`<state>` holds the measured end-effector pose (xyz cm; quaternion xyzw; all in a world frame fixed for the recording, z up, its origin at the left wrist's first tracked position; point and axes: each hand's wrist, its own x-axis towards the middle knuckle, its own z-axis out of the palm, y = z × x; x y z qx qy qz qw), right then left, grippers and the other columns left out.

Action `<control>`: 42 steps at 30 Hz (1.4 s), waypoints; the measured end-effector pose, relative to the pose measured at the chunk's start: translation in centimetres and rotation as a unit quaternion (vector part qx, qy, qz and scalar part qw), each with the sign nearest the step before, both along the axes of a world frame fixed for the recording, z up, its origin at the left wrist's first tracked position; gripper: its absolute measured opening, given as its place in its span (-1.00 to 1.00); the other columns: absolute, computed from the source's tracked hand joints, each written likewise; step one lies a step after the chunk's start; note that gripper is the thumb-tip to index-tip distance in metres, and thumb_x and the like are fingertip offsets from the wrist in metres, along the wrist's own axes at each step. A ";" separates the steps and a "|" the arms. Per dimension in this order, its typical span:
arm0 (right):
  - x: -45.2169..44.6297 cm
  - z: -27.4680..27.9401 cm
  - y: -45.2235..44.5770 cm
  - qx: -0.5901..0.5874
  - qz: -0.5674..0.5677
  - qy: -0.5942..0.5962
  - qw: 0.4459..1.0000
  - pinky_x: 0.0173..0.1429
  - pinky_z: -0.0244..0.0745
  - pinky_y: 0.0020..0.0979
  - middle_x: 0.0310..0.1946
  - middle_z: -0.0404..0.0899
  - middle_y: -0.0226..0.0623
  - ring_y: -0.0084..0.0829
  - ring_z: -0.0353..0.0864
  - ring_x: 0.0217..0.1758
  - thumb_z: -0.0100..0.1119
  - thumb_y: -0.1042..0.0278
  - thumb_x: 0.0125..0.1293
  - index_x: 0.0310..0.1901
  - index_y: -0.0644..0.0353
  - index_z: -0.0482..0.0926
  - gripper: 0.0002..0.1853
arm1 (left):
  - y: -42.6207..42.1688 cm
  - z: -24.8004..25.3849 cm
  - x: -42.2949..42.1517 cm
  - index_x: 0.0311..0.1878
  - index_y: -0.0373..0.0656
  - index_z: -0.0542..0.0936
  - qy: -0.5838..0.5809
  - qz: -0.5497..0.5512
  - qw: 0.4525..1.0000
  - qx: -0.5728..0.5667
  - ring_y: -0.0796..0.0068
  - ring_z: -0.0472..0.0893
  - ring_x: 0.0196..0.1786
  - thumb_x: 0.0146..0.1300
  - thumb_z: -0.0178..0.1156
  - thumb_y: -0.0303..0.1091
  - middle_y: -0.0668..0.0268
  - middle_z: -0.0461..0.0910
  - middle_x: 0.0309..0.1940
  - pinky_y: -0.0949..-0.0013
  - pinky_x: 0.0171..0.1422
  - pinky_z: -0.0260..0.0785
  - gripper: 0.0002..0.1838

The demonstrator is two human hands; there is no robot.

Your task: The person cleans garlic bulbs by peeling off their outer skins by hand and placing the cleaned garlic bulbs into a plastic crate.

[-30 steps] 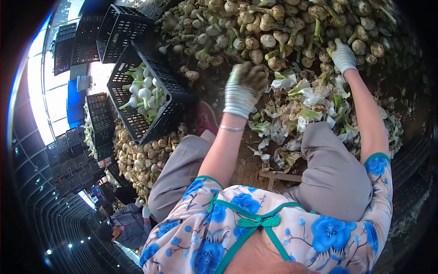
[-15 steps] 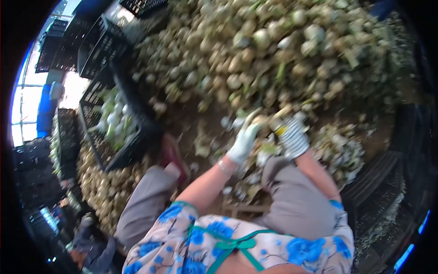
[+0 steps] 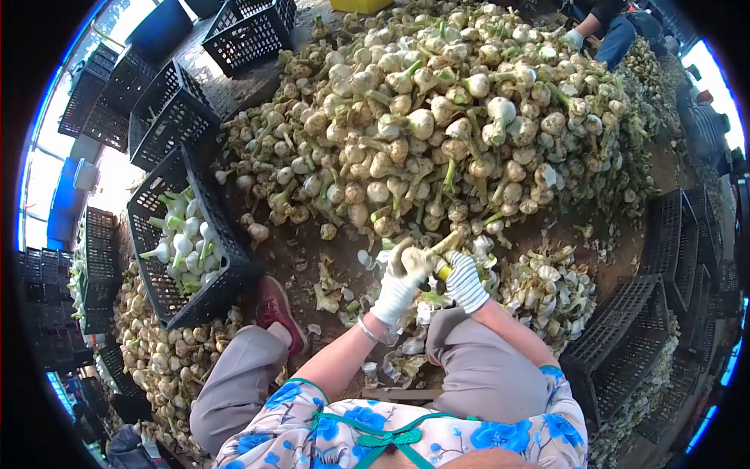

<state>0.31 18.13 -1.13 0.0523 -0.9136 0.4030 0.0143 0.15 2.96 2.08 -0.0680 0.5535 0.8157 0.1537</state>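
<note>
My left hand, in a white knit glove, is closed around a garlic bulb. The bulb's pale stem points up and to the right. Right beside it my right hand, in a striped glove, is closed with its fingers curled in at the stem. A small yellow piece shows at its fingers, perhaps the handle of a tool; the rest of it is covered. Beneath both hands lie loose garlic skins and trimmings.
A large heap of untrimmed garlic fills the area ahead. On the left a black crate holds cleaned white bulbs. Peelings are piled on the right, near black crates. A co-worker's gloved hand is at the heap's far side.
Both hands have shifted slightly left and down in the view, still together at the garlic. The head view has tilted, showing more of the far side, and is now sharper.
</note>
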 end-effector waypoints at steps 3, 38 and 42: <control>-0.6 0.2 0.3 0.023 0.031 0.049 0.998 -0.16 0.43 -0.24 -0.42 0.51 -0.04 -0.08 0.49 -0.32 0.20 0.39 -0.17 -0.37 0.33 0.49 -0.73 | -0.9 0.5 -1.3 0.00 -0.10 0.44 -0.216 -0.070 0.967 0.119 0.64 0.43 -0.38 0.21 -0.09 0.09 0.40 0.52 -0.25 0.57 -0.32 0.30 -0.51; 0.1 2.5 -1.7 -0.288 0.061 -0.142 0.945 -0.29 0.42 -0.51 -0.40 0.57 -0.33 -0.56 0.50 -0.39 0.11 0.31 0.21 -0.22 0.31 0.53 -0.77 | -3.9 -2.8 -3.0 -0.09 -0.20 0.46 -0.099 -0.033 0.994 -0.043 0.53 0.52 -0.20 0.03 0.33 -0.34 0.33 0.54 -0.25 0.47 -0.05 0.38 -0.62; -1.5 -1.0 -0.2 -0.226 -0.067 -0.183 0.954 -0.35 0.38 -0.50 -0.49 0.56 -0.28 -0.55 0.40 -0.50 0.13 0.33 0.17 -0.29 0.26 0.54 -0.83 | -4.3 -1.6 -3.0 -0.15 -0.21 0.49 -0.108 0.012 0.993 0.036 0.50 0.56 -0.24 0.08 0.27 -0.38 0.31 0.56 -0.25 0.42 -0.16 0.46 -0.72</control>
